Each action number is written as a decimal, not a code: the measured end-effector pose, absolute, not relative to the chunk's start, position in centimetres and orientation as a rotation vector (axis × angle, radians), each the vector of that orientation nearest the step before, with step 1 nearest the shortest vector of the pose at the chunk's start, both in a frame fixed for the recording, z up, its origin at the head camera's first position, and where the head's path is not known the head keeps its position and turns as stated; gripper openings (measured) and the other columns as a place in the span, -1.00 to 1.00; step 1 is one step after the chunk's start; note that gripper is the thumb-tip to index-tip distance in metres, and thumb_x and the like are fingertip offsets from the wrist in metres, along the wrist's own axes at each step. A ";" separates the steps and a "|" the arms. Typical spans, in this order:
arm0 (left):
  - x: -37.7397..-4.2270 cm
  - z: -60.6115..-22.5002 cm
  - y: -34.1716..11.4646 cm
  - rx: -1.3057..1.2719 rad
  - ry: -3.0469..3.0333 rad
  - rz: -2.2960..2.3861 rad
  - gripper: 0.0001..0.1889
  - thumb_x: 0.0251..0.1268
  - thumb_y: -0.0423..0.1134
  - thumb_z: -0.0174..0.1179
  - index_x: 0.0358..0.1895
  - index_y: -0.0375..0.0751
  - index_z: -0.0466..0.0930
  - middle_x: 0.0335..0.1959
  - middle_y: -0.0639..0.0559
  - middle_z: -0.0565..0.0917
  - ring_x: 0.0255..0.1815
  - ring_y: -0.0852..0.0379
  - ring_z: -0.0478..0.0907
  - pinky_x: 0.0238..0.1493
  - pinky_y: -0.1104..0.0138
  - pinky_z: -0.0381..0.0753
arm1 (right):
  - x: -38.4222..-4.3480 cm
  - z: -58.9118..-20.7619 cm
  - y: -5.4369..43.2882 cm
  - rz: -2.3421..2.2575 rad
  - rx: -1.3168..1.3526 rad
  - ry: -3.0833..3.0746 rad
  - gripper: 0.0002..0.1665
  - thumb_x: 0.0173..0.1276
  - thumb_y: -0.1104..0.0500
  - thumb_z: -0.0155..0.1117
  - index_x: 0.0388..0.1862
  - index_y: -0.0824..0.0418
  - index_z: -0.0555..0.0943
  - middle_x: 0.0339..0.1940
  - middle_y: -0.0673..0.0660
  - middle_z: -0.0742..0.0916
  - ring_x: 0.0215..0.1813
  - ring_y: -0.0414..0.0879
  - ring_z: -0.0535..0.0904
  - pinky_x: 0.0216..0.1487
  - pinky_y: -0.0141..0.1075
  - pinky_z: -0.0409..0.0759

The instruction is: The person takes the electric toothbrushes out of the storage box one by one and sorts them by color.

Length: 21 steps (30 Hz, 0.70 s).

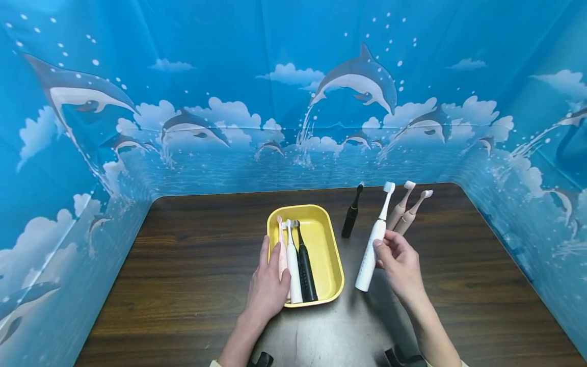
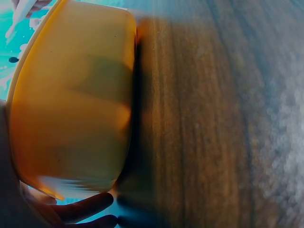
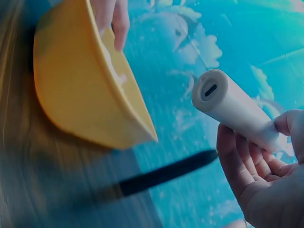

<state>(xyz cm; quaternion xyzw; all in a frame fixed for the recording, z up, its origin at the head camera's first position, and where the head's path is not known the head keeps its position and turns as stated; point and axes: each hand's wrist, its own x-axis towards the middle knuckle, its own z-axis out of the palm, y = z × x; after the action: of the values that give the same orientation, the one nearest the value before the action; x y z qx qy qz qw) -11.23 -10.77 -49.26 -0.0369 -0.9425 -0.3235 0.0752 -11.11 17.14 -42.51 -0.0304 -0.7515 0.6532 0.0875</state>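
Note:
My right hand (image 1: 403, 267) pinches a white electric toothbrush (image 1: 370, 260) by its handle, brush head up and away. The right wrist view shows the round base of this toothbrush (image 3: 213, 90), with a dark slot in it. My left hand (image 1: 269, 289) grips the left wall of a yellow tray (image 1: 331, 255), thumb on the inner side. In the tray lie a pink toothbrush (image 1: 282, 257), partly hidden by that hand, a white toothbrush (image 1: 293, 275) and a black toothbrush (image 1: 306, 267), side by side.
Right of the tray, a black toothbrush (image 1: 350, 220) stands upright on the dark wooden table (image 1: 192, 255). Two beige toothbrushes (image 1: 409, 218) stand beyond my right hand. A blue dolphin-print curtain (image 1: 238, 153) encloses the table's back and sides.

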 end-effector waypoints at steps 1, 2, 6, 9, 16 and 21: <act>-11.2 -49.2 -10.8 -0.112 -2.828 -0.970 -0.32 0.32 -0.25 0.22 0.52 -0.25 0.33 0.65 -0.23 0.03 -0.05 -0.38 0.64 -0.08 -0.17 0.59 | -11.0 -42.6 17.5 1.940 -0.105 -2.218 -0.62 0.55 0.35 0.11 0.23 0.57 0.43 -0.16 0.12 0.63 -0.24 -0.26 0.62 -0.29 -0.36 0.69; -11.2 -49.2 -10.8 -0.112 -2.830 -0.971 -0.32 0.32 -0.25 0.22 0.52 -0.25 0.33 0.65 -0.23 0.03 -0.04 -0.39 0.64 -0.08 -0.17 0.59 | -11.0 -42.7 17.9 1.928 -0.120 -2.203 -0.62 0.54 0.35 0.12 0.22 0.58 0.43 -0.18 0.09 0.63 -0.25 -0.26 0.62 -0.29 -0.37 0.68; -11.2 -49.2 -10.8 -0.108 -2.838 -0.972 -0.32 0.32 -0.24 0.22 0.52 -0.25 0.32 0.65 -0.23 0.03 -0.04 -0.39 0.64 -0.08 -0.17 0.59 | -10.8 -43.1 19.0 1.852 -0.194 -2.174 -0.63 0.54 0.34 0.14 0.20 0.56 0.44 -0.21 -0.02 0.65 -0.26 -0.31 0.63 -0.30 -0.40 0.67; -11.2 -49.2 -10.8 -0.101 -2.844 -0.967 -0.32 0.33 -0.24 0.22 0.52 -0.24 0.32 0.65 -0.22 0.02 -0.06 -0.38 0.64 -0.11 -0.17 0.59 | -10.8 -43.2 19.7 1.802 -0.250 -2.178 -0.62 0.55 0.30 0.15 0.21 0.53 0.45 -0.20 -0.07 0.65 -0.24 -0.32 0.64 -0.29 -0.41 0.67; -11.2 -49.2 -10.8 -0.091 -2.849 -0.962 -0.32 0.33 -0.23 0.22 0.53 -0.22 0.32 0.66 -0.20 0.02 -0.07 -0.37 0.64 -0.12 -0.17 0.59 | -10.5 -43.8 21.1 1.682 -0.313 -2.187 -0.63 0.53 0.30 0.19 0.19 0.50 0.46 -0.22 -0.11 0.63 -0.27 -0.36 0.63 -0.30 -0.44 0.66; -11.3 -49.2 -10.8 -0.098 -2.846 -0.968 -0.32 0.34 -0.24 0.21 0.53 -0.22 0.31 0.66 -0.20 0.01 -0.05 -0.38 0.64 -0.10 -0.17 0.59 | -10.1 -44.5 22.7 1.530 -0.347 -2.167 -0.62 0.50 0.31 0.23 0.20 0.47 0.47 -0.21 -0.11 0.61 -0.28 -0.40 0.62 -0.32 -0.49 0.63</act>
<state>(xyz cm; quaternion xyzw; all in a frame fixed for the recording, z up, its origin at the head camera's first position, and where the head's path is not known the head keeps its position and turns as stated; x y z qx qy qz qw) -11.25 -10.83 -49.25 -0.0325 -0.9441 -0.3210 0.0671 -10.05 22.69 -44.47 -0.1261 -0.7881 0.5564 0.2310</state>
